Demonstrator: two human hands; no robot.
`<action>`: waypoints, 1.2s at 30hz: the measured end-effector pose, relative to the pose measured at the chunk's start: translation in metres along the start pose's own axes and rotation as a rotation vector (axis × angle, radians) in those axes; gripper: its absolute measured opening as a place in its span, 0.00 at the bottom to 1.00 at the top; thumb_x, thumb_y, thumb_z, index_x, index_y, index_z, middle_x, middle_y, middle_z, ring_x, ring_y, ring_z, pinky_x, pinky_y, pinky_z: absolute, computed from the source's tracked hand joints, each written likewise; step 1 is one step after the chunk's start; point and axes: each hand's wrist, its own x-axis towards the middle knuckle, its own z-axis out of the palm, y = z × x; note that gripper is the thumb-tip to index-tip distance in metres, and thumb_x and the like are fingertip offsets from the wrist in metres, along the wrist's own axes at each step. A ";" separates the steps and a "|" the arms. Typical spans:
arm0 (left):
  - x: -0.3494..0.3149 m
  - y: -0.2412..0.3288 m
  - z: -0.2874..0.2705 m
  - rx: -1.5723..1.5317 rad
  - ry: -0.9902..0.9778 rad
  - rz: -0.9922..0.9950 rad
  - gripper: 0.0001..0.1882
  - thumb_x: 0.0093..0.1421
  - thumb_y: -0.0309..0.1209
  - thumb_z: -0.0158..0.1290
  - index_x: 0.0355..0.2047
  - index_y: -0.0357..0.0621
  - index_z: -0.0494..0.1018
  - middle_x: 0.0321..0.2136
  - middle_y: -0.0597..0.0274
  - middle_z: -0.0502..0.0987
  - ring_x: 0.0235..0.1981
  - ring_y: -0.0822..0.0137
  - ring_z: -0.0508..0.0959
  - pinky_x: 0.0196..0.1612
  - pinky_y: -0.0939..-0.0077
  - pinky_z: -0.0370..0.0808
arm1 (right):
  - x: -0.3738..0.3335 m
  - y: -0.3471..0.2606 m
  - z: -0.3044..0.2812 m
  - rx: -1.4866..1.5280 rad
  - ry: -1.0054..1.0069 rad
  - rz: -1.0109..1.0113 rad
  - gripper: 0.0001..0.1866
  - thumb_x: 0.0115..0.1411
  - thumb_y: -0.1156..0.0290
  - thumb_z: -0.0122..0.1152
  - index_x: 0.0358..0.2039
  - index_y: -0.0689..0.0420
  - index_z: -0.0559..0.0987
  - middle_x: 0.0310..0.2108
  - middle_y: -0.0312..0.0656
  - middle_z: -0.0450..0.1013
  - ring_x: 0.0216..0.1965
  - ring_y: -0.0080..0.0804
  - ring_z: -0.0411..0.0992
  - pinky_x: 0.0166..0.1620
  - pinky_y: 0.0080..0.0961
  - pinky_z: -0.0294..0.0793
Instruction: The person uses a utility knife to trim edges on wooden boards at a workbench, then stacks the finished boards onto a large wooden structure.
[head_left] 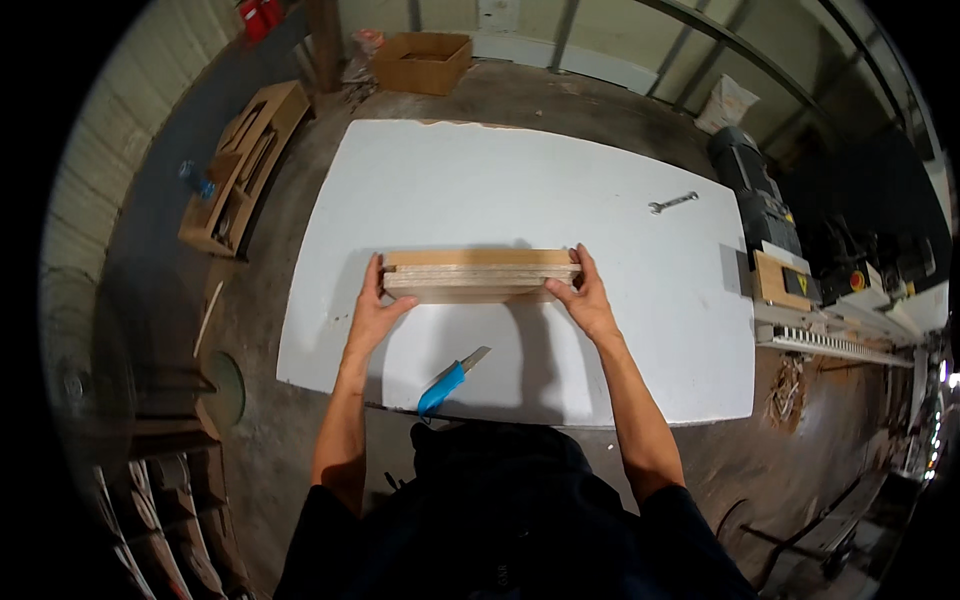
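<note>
Between my hands is a stack of narrow wooden boards (480,275), held level above the white tabletop, though I cannot tell whether its underside touches it. My left hand (376,308) grips the left end, thumb along the near face and fingers round the end. At the other end my right hand (583,293) holds it the same way, thumb pressed on the near edge. A utility knife (448,386) with a blue handle and its blade out lies nearer to me, by the front edge.
The white table (450,180) also bears a wrench (673,203) at its far right. A machine with a motor (750,180) stands beyond the right edge. A cardboard box (422,62) sits on the floor behind. Wooden shelving (245,170) is at the left.
</note>
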 end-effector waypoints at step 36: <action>0.042 0.078 0.084 0.969 -0.425 0.343 0.44 0.46 0.39 0.64 0.59 0.38 0.56 0.44 0.54 0.68 0.49 0.57 0.67 0.56 0.62 0.58 | -0.007 0.005 0.003 -0.020 0.014 0.072 0.41 0.54 0.72 0.67 0.65 0.59 0.55 0.54 0.44 0.67 0.54 0.30 0.66 0.57 0.27 0.65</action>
